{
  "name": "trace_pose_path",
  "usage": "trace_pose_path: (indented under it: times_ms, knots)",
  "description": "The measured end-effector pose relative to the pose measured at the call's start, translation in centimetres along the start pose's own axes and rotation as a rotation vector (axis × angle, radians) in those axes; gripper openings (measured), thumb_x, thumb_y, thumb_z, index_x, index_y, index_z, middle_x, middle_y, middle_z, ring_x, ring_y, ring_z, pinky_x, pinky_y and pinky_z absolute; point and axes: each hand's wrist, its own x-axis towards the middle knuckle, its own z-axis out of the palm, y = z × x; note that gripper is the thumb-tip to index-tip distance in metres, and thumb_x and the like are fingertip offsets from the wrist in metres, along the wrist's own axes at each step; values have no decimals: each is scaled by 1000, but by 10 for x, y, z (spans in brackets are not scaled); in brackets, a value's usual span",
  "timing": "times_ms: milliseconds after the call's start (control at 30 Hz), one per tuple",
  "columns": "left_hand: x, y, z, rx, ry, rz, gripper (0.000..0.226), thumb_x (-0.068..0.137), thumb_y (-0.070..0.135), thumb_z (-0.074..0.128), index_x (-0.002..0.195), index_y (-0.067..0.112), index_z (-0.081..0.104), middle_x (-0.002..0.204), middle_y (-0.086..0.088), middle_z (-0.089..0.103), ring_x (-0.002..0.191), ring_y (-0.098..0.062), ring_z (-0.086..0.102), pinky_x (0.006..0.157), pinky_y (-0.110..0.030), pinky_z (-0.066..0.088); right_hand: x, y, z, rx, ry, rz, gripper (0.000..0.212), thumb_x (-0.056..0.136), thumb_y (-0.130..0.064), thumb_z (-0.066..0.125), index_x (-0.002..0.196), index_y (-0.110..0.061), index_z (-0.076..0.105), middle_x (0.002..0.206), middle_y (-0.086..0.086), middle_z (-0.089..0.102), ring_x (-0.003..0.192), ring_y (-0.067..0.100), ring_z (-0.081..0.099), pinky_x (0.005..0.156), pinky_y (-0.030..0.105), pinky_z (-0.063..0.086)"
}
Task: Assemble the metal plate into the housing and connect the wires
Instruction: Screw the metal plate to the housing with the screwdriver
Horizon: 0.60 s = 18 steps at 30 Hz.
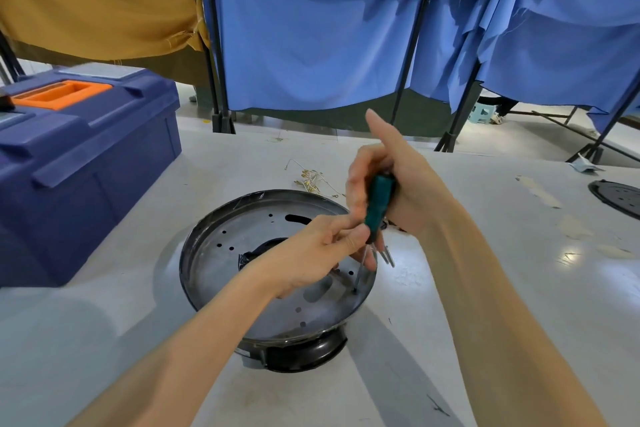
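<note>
1. Metal plate [242, 243]: round, perforated, seated inside the black housing [304, 354], which stands on the white table [485, 288] straight in front of the person.
2. Screwdriver [379, 208]: green handle, thin shaft. Its long axis is close to upright, with the handle leaning away and to the right. The tip meets the plate at its near-right edge, apparently at a screw point; whether a screw is there is too small to tell.
3. Right hand [398, 184]: wrapped round the handle from behind, one digit sticking straight up, forearm coming in from the lower right. It sits above and beyond the tip.
4. Left hand [311, 253]: the nearer hand to the tip. Its fingertips pinch the shaft just under the handle, and the wrist crosses over the plate's middle.
5. Judgement: fastening step. The coming turn depends on the shaft staying upright over that point.
6. Wires [311, 178]: a loose bundle on the table just beyond the housing, not yet connected.
7. Two metal prongs [388, 255]: stand beside the right rim.
8. Blue toolbox [86, 156]: at the left, well apart.
</note>
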Motion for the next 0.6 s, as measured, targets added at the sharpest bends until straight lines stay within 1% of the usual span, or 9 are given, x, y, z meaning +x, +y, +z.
trace_pose_path:
  times_ms: [67,133,233,300,333,400,500,567,600]
  knots:
    - [0,-1,1,-6,-9,7,26,104,33,39,100,28,65,88,2,72,94,-6,65,73,-11,45,0,4,2,68,-57,-57,63,98,-38,49,41,-9,49,31,3,35,24,16,31,35,18,28]
    - [-1,-1,1,-41,-4,1,23,103,29,42,108,31,64,87,9,72,92,-2,64,73,-9,44,0,9,7,119,39,-124,65,103,-26,45,40,-8,42,29,2,27,22,13,20,34,14,19]
    - [1,-3,2,-31,-6,-7,24,100,30,48,118,32,63,89,4,72,95,-4,66,77,-11,47,-4,17,15,72,404,-267,66,104,-24,42,39,-13,42,31,3,27,24,15,20,36,14,20]
    - [4,-4,4,5,-23,-6,25,100,32,49,116,23,66,97,-5,73,101,-12,66,89,-20,50,-7,22,22,12,639,-353,71,104,-25,40,33,-17,42,31,3,29,24,16,22,37,16,21]
    - [4,-5,4,9,-25,1,28,100,33,48,113,18,67,100,-9,72,102,-16,66,96,-27,49,-8,24,26,-14,688,-373,72,104,-25,39,32,-16,42,31,3,29,24,15,24,37,16,22]
    - [1,-6,3,1,-17,6,29,100,36,47,107,15,67,99,-9,71,101,-18,65,99,-33,47,-8,25,28,-27,615,-335,69,102,-24,41,34,-17,45,32,3,31,25,16,25,36,18,22]
    - [-2,-5,0,-14,5,-16,24,101,34,46,101,22,67,94,-1,70,92,-9,65,81,-20,50,-4,8,14,-4,203,-118,66,100,-38,39,44,-8,54,36,8,41,30,21,36,39,22,35]
    - [-2,-6,0,-7,-8,-32,23,102,31,46,102,22,68,100,-8,68,97,-17,64,84,-29,53,-4,-1,1,50,-36,-36,70,100,-44,33,49,-3,58,39,12,47,34,24,44,44,24,43]
    - [-1,-7,1,0,-18,-31,23,102,30,46,103,22,68,103,-9,68,99,-17,64,86,-32,52,-5,-2,-2,92,-88,-42,69,100,-42,34,47,-3,56,37,11,44,31,23,41,40,22,41]
